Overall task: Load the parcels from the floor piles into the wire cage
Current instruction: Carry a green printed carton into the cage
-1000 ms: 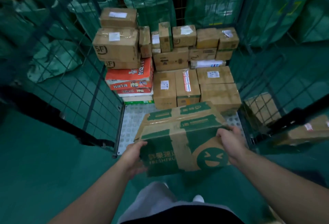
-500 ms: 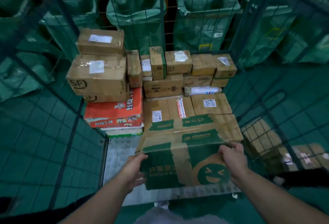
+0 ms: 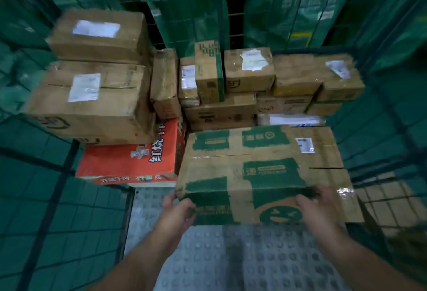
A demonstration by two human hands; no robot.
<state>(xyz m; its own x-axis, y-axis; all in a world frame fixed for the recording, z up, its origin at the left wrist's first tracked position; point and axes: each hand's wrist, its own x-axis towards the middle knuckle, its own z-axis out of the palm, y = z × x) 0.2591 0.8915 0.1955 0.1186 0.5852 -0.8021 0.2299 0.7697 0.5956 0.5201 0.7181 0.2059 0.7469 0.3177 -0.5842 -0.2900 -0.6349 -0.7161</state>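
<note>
Green-printed brown cardboard box (image 3: 261, 170) inside green wire cage (image 3: 60, 189), both hands on it.
Left hand (image 3: 178, 212) fingers curl round the near left corner; right hand (image 3: 316, 210) fingers grasp the near top edge, blurred. Box just right of red printed carton (image 3: 129, 163), before stacked brown cardboard parcels (image 3: 92, 96). Studded grey metal cage floor (image 3: 231, 256) below; green sacks (image 3: 184, 2) behind mesh.

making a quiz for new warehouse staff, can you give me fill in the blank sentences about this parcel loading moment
The left hand and right hand hold a parcel printed in ____.
Directly left of it lies a ____ carton.
The parcel's white label sits near its far ____ corner.
Missing: green; red; right.
</note>
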